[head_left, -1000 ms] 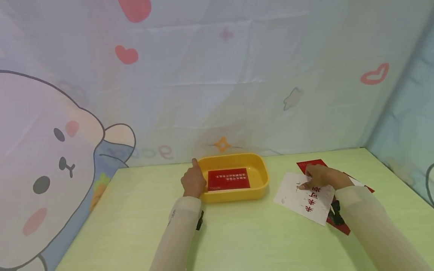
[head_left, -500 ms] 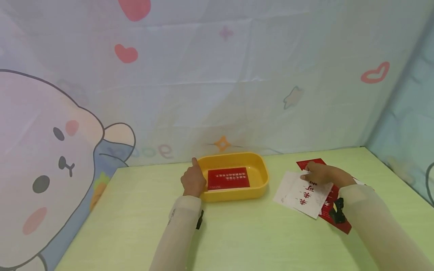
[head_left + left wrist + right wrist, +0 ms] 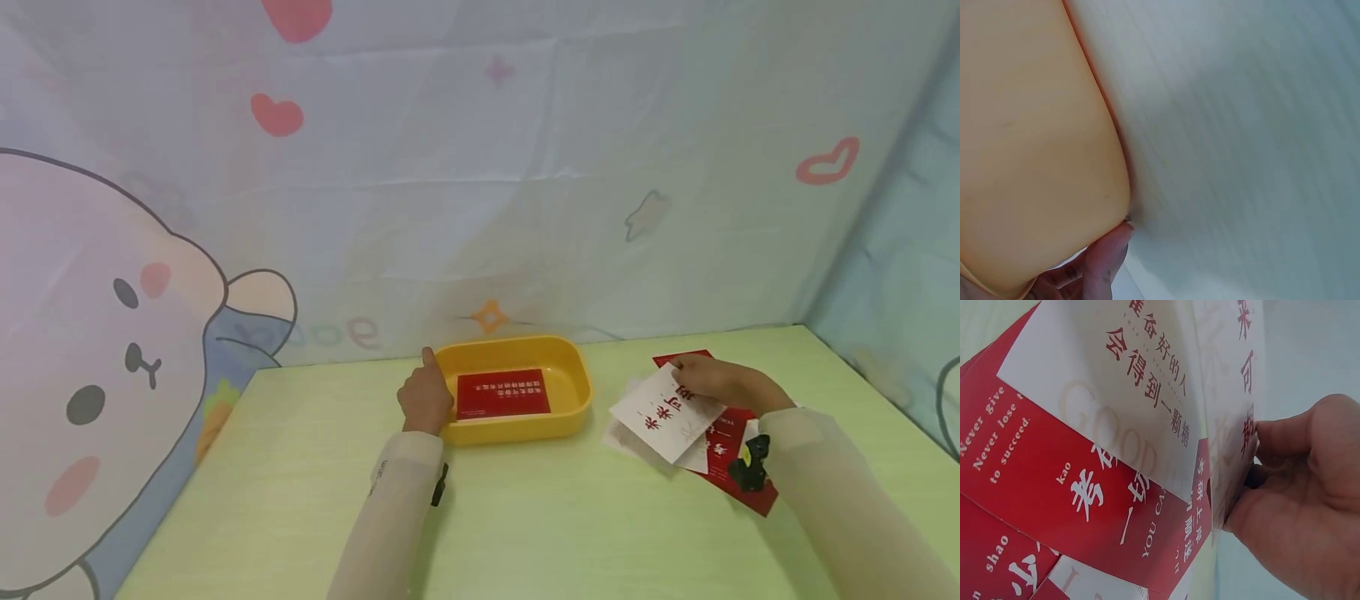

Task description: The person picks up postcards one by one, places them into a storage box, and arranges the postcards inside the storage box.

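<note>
My left hand [image 3: 425, 398] grips the left end of a yellow plastic tray [image 3: 517, 431]; in the left wrist view its thumb [image 3: 1110, 253] lies against the tray's outer wall [image 3: 1047, 144]. A red card [image 3: 502, 393] with white lettering lies inside the tray. On the right, my right hand [image 3: 716, 382] pinches a white card [image 3: 658, 414] with red characters by its edge, tilted up off the pile. The right wrist view shows the held card [image 3: 1232, 406] nearly edge-on, above another white card [image 3: 1129, 394] and several red cards [image 3: 1079, 512].
Beneath the right hand, white and red cards [image 3: 738, 475] overlap in a loose pile on the pale green table [image 3: 525, 525]. A printed cloth backdrop [image 3: 450, 208] hangs along the table's back edge. Another cloth wall [image 3: 900, 250] stands at the right.
My right hand has lifted the white card off the pile and tilted it up, uncovering more of the cards beneath. The left hand and the tray stay put.
</note>
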Tool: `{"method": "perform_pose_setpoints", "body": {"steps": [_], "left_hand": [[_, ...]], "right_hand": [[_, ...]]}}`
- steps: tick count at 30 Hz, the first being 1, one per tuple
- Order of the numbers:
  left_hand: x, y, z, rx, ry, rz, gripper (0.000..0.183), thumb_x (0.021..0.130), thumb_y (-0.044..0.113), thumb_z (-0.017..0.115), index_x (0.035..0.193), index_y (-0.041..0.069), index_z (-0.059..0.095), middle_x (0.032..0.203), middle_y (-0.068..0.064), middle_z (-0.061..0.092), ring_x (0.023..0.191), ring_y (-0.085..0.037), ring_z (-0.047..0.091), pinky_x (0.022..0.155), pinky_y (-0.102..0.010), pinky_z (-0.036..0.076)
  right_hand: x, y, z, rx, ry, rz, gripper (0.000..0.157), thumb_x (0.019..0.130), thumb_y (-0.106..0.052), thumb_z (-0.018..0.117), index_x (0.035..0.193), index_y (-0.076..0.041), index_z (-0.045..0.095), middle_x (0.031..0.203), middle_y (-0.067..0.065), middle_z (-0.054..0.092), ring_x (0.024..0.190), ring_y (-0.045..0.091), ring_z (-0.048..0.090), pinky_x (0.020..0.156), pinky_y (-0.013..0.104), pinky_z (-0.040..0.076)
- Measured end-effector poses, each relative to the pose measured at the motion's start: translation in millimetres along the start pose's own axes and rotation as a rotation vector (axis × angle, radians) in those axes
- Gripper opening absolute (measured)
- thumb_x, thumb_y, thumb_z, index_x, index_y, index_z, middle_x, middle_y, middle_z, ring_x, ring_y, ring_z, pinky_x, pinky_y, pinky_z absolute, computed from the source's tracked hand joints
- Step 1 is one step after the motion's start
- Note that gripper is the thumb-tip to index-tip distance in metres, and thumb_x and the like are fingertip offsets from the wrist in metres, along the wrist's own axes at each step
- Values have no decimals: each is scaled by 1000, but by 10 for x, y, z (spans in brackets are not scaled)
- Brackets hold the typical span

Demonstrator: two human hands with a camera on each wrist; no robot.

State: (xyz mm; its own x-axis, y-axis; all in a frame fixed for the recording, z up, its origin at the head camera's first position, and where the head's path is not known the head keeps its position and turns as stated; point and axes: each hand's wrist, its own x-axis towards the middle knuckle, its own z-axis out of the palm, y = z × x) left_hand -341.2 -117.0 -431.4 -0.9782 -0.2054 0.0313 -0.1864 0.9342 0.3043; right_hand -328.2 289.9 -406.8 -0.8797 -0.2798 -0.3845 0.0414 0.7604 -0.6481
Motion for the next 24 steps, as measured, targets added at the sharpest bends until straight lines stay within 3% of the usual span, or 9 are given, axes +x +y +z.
{"method": "perform_pose_setpoints", "body": {"steps": [6, 14, 18, 24], "left_hand": [[4, -19, -6, 0, 3, -4, 68, 88, 11, 68, 145, 7, 32, 87, -15, 68, 68, -28, 63, 74, -44, 58], [-2, -40, 14, -3, 7, -6, 68, 87, 11, 70, 143, 7, 33, 86, -15, 67, 66, -28, 62, 72, -44, 58], [-1, -36, 9, 6, 1, -14, 69, 87, 11, 70, 145, 7, 32, 87, -15, 68, 67, -28, 62, 74, -44, 58], [28, -13, 3, 14, -14, -22, 71, 89, 12, 69, 148, 7, 30, 91, -16, 68, 70, -28, 63, 77, -44, 58]], "right_hand": [[23, -28, -15, 137, -12, -59, 51, 106, -19, 27, 144, 14, 21, 119, 21, 52, 102, 24, 54, 83, 29, 49], [78, -139, -1, 337, -37, -111, 55, 104, -11, 25, 155, 0, 7, 134, 22, 47, 101, 19, 56, 78, 28, 50], [99, -245, 13, 370, -46, -135, 62, 100, -7, 27, 157, -7, 3, 144, 24, 41, 106, 21, 55, 80, 28, 48], [133, -414, 50, 378, -49, -181, 63, 101, -5, 31, 158, -4, 5, 147, 25, 38, 108, 23, 53, 83, 26, 48]]}}
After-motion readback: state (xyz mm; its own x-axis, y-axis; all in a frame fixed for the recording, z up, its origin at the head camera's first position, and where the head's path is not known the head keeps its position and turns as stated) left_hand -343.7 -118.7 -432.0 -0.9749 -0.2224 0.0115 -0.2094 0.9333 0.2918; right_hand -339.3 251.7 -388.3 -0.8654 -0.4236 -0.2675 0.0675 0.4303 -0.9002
